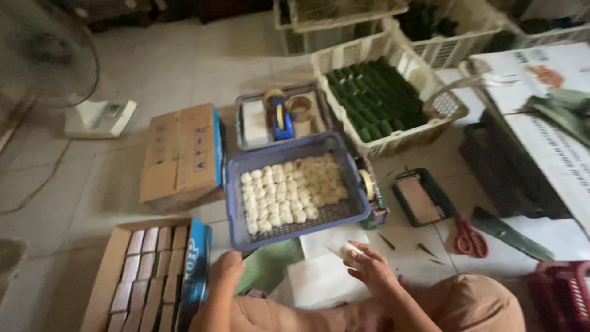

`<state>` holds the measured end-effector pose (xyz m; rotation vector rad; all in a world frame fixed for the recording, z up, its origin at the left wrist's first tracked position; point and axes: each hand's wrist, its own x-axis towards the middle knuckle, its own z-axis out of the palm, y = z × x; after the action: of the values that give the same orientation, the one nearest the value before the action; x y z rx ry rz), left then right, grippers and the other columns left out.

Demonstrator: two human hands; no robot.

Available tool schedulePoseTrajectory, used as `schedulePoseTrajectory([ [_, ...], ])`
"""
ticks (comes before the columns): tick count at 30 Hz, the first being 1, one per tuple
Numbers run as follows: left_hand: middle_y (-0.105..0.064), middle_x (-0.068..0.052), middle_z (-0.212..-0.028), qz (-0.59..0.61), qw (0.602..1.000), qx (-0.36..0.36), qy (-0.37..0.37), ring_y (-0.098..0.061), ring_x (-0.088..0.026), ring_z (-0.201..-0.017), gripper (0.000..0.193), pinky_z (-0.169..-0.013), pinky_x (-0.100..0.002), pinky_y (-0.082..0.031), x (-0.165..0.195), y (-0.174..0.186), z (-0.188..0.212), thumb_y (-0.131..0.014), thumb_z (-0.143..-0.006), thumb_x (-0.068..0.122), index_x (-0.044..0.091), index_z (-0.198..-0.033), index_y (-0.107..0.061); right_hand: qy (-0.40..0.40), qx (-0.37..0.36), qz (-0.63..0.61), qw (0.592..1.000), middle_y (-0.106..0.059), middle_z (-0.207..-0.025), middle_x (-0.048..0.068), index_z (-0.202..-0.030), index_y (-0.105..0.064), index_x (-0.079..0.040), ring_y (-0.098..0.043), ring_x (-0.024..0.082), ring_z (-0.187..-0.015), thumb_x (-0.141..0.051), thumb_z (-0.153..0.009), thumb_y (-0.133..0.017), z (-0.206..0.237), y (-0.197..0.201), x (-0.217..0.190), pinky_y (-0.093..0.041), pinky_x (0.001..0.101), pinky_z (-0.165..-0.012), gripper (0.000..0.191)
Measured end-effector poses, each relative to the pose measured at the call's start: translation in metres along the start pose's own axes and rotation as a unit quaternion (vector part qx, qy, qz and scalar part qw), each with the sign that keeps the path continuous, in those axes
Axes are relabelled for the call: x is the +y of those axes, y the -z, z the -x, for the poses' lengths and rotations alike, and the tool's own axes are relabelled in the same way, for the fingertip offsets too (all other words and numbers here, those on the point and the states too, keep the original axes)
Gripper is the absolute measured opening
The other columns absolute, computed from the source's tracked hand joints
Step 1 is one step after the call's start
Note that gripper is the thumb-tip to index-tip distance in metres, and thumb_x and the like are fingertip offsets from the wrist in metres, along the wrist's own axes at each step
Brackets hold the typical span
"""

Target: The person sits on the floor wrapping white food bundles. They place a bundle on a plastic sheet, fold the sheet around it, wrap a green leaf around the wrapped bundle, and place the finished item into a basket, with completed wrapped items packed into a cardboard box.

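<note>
the right hand (369, 265) rests on a stack of white paper sheets (322, 276) that lies on the floor near the person, just in front of the knees, and its fingertips hold a small pale piece (352, 248) at the far edge of the sheets; the fingers are a little spread and bent, with thumb and first finger pinching this piece. the left hand (226, 268) is to the left of the sheets, just beside a green leaf (268, 265) that lies partly under the paper; its fingers are curled inward, and i cannot tell if they hold something. just beyond both hands stands a blue plastic basket (351, 184), and many small pale cakes (289, 192) lie inside it in close rows. at the right side of this basket there is a tape dispenser (370, 190). far from it is a grey tray (246, 101) with tape rolls and a blue dispenser, and to the right of it a white crate (393, 142) full of dark green wrapped packs (375, 98). on the left there is a closed cardboard box (181, 154), and near the person an open cardboard box (117, 258) filled with brown packs in rows. on the right side of the floor lie red scissors (470, 238), a small dark tray (424, 198) and a long green leaf strip (510, 233). a white fan base (98, 117) stands far left.
</note>
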<state>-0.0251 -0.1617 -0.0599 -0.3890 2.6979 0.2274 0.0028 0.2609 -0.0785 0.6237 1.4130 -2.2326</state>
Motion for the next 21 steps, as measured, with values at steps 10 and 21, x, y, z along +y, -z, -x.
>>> schedulePoseTrajectory([
  [10,-0.066,0.000,-0.085,0.636,0.694,-0.232,-0.246,-0.062,-0.014,-0.079,0.022,-0.071,-0.030,-0.051,0.045,0.059,0.060,-0.071,-0.086,0.026,0.006,-0.094,-0.070,0.137,-0.202,0.132,0.961,-0.075,-0.097,0.008,-0.115,-0.073,0.000,-0.072,0.019,-0.081,-0.012,-0.082,-0.082,0.063,-0.075,-0.077,-0.059,0.0340,-0.065,0.037],
  [21,-0.065,-0.013,-0.137,0.910,0.274,-0.203,-0.238,-0.054,-0.028,-0.131,0.078,-0.109,-0.047,-0.046,0.183,0.069,0.139,-0.043,-0.093,0.064,0.004,-0.141,-0.056,0.243,-0.137,0.128,0.952,-0.076,-0.091,0.013,-0.108,-0.070,0.002,-0.075,0.020,-0.080,-0.001,-0.075,-0.084,0.109,-0.158,-0.108,-0.062,0.0363,-0.070,0.036],
])
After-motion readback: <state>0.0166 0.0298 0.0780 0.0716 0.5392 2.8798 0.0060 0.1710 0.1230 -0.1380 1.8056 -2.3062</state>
